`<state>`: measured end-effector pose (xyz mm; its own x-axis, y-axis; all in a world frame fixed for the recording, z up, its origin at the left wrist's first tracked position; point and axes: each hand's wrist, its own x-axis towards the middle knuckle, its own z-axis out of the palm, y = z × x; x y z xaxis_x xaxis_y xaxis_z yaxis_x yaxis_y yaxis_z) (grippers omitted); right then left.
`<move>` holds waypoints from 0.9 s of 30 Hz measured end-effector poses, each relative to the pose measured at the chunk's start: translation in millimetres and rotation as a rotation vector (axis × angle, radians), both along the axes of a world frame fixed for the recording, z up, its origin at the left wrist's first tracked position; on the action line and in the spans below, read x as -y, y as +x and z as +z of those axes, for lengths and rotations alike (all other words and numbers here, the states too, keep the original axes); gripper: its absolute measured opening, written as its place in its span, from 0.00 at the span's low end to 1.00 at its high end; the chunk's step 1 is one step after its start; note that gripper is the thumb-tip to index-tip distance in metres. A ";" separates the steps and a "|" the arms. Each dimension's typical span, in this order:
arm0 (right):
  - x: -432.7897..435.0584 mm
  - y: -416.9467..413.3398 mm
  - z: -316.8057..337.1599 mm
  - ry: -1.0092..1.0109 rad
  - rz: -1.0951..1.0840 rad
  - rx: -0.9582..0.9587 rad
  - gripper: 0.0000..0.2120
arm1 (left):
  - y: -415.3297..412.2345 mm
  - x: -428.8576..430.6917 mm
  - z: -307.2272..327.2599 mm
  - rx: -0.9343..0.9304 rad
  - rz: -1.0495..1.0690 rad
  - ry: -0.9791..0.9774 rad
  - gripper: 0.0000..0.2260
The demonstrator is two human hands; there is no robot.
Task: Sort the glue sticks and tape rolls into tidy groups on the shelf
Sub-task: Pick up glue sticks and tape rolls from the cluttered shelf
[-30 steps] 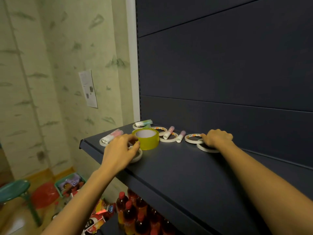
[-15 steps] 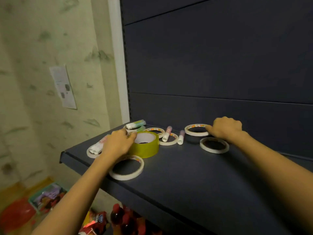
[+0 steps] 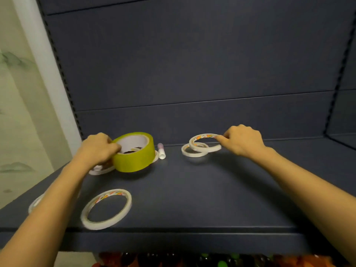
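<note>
My left hand [image 3: 96, 149] grips the wide yellow tape roll [image 3: 136, 157] by its left rim and holds it tilted above the dark shelf [image 3: 192, 189]. My right hand [image 3: 242, 140] pinches a thin white tape ring [image 3: 205, 143], lifted at an angle over a second thin ring [image 3: 192, 152] lying flat. Another thin white ring [image 3: 107, 209] lies near the front edge. A glue stick with a pink cap [image 3: 161, 150] lies behind the yellow roll. More white rings sit partly hidden under my left hand and forearm.
The shelf's dark back panel [image 3: 192, 74] rises right behind the items. A white upright and a patterned wall stand at the left. Bottles [image 3: 192, 260] show below the shelf's front edge. The right half of the shelf holds nothing.
My left hand has taken hold of the yellow roll and lifted it. My right hand has picked up the thin ring and brought it over the other ring. The view has turned right.
</note>
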<state>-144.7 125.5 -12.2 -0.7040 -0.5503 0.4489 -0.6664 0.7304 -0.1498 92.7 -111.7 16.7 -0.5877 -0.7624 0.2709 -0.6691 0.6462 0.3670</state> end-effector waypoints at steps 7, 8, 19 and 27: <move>-83.2 -1.5 3.1 0.006 -0.144 -0.063 0.23 | -49.9 -69.7 13.6 -0.092 -0.261 -0.004 0.11; -98.2 -3.1 3.1 0.006 -0.170 -0.061 0.24 | -58.7 -80.9 13.9 -0.096 -0.292 0.002 0.11; -311.4 -25.4 -4.5 0.027 -0.386 -0.041 0.25 | -157.9 -252.6 3.0 -0.163 -0.580 0.053 0.07; -472.2 -46.4 -11.1 0.067 -0.506 -0.058 0.23 | -207.2 -409.9 -8.2 -0.210 -0.699 0.068 0.04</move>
<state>-191.1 597.6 -23.3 -0.8645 -0.1761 0.4707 -0.2328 0.9704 -0.0646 -114.5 298.2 8.6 -0.8838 -0.2477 0.3968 -0.0203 0.8678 0.4965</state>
